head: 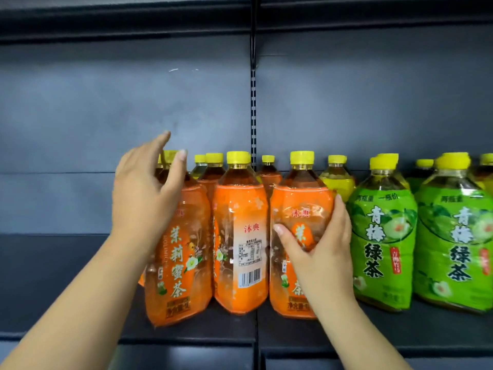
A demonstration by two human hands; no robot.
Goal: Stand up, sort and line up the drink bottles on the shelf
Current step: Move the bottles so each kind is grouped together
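Three orange-labelled tea bottles with yellow caps stand upright in a front row on the dark shelf (186, 335): a left one (181, 263), a middle one (240, 249) with its barcode facing out, and a right one (296, 209). My right hand (320, 252) is wrapped around the front of the right orange bottle. My left hand (146, 193) is spread open against the upper left side of the left orange bottle, fingers apart. Two green-labelled bottles (381, 236) (456, 236) stand upright to the right. More bottles stand behind.
A slotted upright post (253, 108) divides the shelf's grey back panel. Behind the front row are further orange bottles (210, 172) and a yellow-labelled bottle (336, 180). The shelf left of the orange bottles holds nothing visible. Another shelf edge (133, 25) runs overhead.
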